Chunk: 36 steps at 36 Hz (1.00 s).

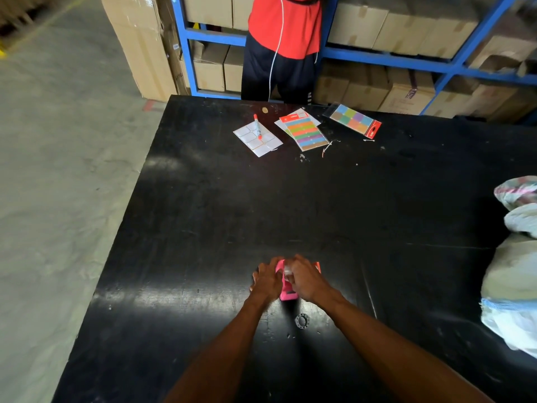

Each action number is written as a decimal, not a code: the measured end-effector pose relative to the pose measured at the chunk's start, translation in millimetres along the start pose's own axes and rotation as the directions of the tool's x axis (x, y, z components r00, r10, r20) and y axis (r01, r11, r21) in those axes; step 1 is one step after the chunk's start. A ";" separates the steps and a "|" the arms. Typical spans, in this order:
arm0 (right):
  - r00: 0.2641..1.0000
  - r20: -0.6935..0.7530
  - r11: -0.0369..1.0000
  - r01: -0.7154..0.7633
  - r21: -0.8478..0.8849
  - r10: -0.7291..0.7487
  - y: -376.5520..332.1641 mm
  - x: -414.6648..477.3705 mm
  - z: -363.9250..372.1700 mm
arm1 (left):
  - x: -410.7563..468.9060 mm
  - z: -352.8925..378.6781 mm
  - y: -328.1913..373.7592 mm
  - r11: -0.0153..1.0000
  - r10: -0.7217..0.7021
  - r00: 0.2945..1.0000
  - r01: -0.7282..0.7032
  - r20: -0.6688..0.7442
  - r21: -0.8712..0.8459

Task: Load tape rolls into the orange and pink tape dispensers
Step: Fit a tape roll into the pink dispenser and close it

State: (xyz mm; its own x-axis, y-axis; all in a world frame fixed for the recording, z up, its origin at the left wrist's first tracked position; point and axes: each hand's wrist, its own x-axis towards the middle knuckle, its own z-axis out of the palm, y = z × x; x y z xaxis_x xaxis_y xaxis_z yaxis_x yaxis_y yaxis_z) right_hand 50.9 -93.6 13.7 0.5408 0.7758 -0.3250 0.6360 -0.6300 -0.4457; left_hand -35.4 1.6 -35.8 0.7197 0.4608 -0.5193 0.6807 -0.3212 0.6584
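Observation:
A pink tape dispenser [287,293] stands on the black table [203,213], near its front middle. My left hand [266,279] grips its left side. My right hand [305,276] is closed over its top, where a pale tape roll [287,271] shows between the fingers. Just behind my right hand, a corner of the orange dispenser [317,266] peeks out; the rest is hidden. A small dark plastic ring [302,320] lies on the table just in front of the pink dispenser.
Far side of the table: a white label sheet [257,138] with an orange marker [257,126], and two packs of coloured labels [305,132] [353,120]. Bundled plastic bags [514,257] sit at the right edge. A person in red [286,39] stands beyond, before blue shelves of boxes.

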 end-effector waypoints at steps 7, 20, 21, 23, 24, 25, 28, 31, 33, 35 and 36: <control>1.000 -0.015 1.000 0.006 0.013 -0.006 1.8 -0.2 1.5 | -1.0 -1.5 3.9 1.000 -0.013 1.000 0.013 0.014 0.001; 1.000 -0.023 0.999 0.015 0.031 -0.014 5.4 1.1 5.0 | -1.7 -5.9 11.9 0.993 -0.018 0.999 0.014 0.039 0.114; 1.000 -0.022 0.999 0.014 0.032 -0.013 6.1 1.3 5.7 | -1.8 -6.4 11.5 0.993 -0.012 0.999 0.007 0.039 0.119; 1.000 -0.021 0.999 0.015 0.032 -0.014 6.7 1.6 6.1 | -1.2 -7.3 10.2 0.992 -0.003 0.999 -0.002 0.043 0.123; 1.000 -0.017 0.999 0.015 0.030 -0.014 6.8 1.9 6.5 | 0.1 -7.3 8.1 0.992 0.005 0.999 -0.011 0.047 0.122; 1.000 -0.012 1.000 0.014 0.026 -0.014 7.1 2.1 7.0 | 2.2 -7.4 5.6 0.992 0.027 0.998 -0.033 0.051 0.121; 1.000 0.003 1.000 0.009 0.002 -0.009 7.8 2.7 7.1 | 11.4 -8.7 -3.8 0.987 0.091 0.992 -0.102 0.090 0.125; 1.000 0.004 1.000 0.015 -0.016 -0.015 7.4 4.1 7.5 | 21.4 -9.3 -12.8 0.990 0.088 0.991 -0.098 0.102 0.102; 1.000 0.003 0.999 0.016 -0.030 -0.015 5.9 4.3 7.2 | 29.6 -6.8 -19.1 0.993 0.074 0.992 -0.083 0.099 0.083; 1.000 0.004 0.999 0.008 -0.048 -0.008 6.6 4.7 7.6 | 34.7 -3.6 -24.0 0.996 0.068 0.993 -0.074 0.094 0.058; 1.000 0.005 0.998 0.004 -0.062 -0.004 7.5 4.6 7.7 | 36.7 -1.9 -25.9 0.997 0.069 0.993 -0.073 0.094 0.039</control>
State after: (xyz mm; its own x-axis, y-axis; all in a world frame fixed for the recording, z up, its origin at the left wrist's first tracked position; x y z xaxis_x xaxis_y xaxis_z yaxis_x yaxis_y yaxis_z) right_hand 53.9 -94.5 2.5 0.5357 0.7783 -0.3275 0.6708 -0.6278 -0.3949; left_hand -26.9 28.4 -70.8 0.7748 0.3575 -0.5215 0.6310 -0.3857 0.6731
